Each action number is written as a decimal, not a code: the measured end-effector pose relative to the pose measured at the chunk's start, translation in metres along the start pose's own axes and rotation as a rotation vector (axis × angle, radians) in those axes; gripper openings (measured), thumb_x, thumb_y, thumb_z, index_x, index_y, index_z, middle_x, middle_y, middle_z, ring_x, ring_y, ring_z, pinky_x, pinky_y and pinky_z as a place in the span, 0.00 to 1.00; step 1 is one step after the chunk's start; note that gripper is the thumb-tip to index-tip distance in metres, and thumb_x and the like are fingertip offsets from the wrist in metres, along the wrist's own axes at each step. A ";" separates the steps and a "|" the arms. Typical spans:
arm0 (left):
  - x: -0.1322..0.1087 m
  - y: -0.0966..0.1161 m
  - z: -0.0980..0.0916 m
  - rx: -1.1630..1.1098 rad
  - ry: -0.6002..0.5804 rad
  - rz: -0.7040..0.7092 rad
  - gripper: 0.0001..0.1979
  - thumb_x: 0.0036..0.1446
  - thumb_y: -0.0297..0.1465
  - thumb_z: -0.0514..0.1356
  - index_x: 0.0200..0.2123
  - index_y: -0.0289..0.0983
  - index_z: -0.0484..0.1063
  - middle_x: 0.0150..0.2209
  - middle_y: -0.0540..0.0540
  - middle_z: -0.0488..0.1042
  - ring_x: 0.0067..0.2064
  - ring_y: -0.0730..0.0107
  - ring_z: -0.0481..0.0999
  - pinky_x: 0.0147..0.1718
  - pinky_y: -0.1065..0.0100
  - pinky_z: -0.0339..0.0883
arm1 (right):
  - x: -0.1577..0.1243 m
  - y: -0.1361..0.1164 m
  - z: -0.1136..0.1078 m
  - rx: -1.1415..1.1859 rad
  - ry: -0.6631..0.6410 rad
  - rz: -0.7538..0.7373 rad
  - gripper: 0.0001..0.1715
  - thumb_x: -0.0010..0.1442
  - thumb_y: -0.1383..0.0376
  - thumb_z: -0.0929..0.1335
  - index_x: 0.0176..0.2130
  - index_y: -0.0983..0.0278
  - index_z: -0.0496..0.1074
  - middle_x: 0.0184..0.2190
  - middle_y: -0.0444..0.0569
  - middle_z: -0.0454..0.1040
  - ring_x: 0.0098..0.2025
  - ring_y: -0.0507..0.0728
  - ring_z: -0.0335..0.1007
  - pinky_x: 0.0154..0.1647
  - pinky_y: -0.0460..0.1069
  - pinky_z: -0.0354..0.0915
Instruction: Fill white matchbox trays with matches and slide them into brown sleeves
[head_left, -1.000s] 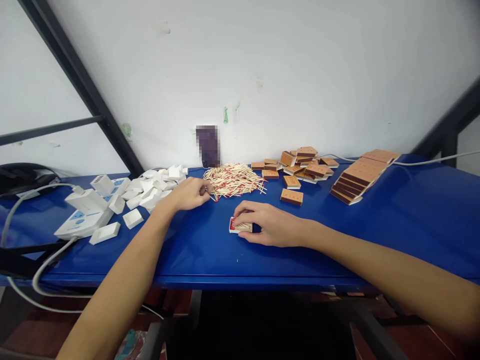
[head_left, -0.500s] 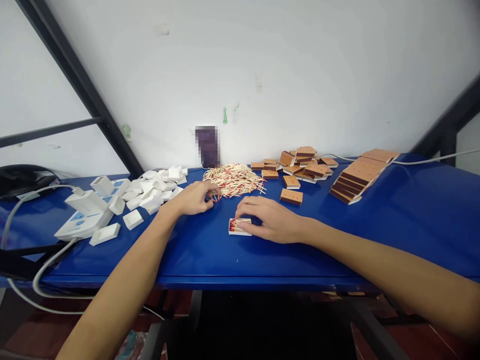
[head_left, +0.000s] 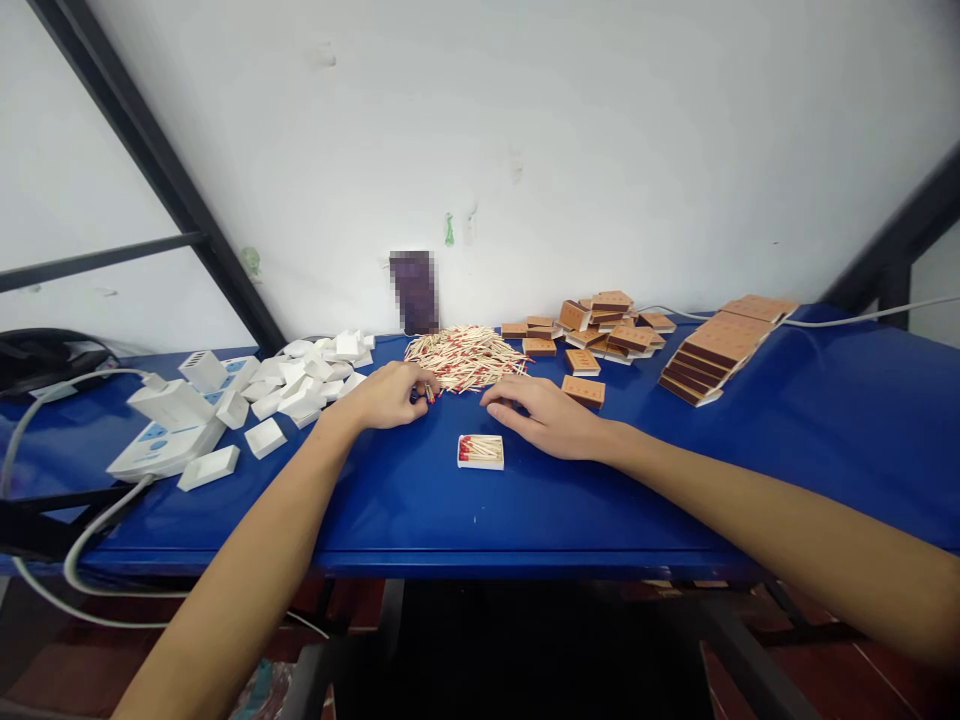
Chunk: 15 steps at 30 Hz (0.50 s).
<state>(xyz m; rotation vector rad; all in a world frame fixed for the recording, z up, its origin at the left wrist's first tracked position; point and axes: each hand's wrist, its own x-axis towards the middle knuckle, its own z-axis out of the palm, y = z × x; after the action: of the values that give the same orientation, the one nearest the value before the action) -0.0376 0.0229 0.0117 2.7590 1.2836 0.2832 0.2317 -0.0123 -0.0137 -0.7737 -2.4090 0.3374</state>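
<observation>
My left hand (head_left: 394, 394) is closed at the left front edge of a heap of loose matches (head_left: 471, 357). A few red-tipped matches (head_left: 430, 393) show between its thumb and fingers. At the heap's right front is my right hand (head_left: 541, 415), its thumb and fingers apart and nothing seen in them. Below and between the hands, a white matchbox tray (head_left: 481, 465) lies flat on the blue table, holding several matches with their red heads to the left.
White empty trays (head_left: 304, 385) are piled at the left, beside a power strip (head_left: 166, 450) with cables. Brown matchbox sleeves (head_left: 611, 325) lie heaped at the back right, and more stand in a stacked row (head_left: 724, 345). A dark pixelated object (head_left: 415, 290) leans on the wall.
My right hand has moved up and away from the tray towards the heap, uncovering the matches in the tray. My left hand has hardly moved; matches show more clearly in its fingers.
</observation>
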 end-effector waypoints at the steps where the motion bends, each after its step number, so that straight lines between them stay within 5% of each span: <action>1: 0.000 0.001 0.000 -0.003 0.000 0.003 0.15 0.49 0.27 0.56 0.40 0.36 0.77 0.32 0.48 0.76 0.32 0.71 0.72 0.32 0.71 0.62 | 0.000 0.000 0.000 -0.001 0.000 -0.001 0.14 0.69 0.62 0.60 0.42 0.64 0.73 0.40 0.51 0.77 0.40 0.57 0.70 0.42 0.52 0.63; 15: 0.002 0.006 0.002 0.002 -0.004 0.044 0.25 0.48 0.25 0.55 0.52 0.36 0.74 0.36 0.47 0.78 0.34 0.69 0.73 0.34 0.71 0.64 | 0.001 0.000 0.002 -0.007 -0.032 0.007 0.14 0.69 0.62 0.60 0.43 0.64 0.73 0.41 0.51 0.77 0.43 0.58 0.70 0.47 0.54 0.63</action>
<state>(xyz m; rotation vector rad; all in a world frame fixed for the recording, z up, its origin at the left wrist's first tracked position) -0.0314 0.0199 0.0114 2.7913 1.2243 0.2798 0.2299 -0.0121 -0.0154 -0.7859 -2.4390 0.3476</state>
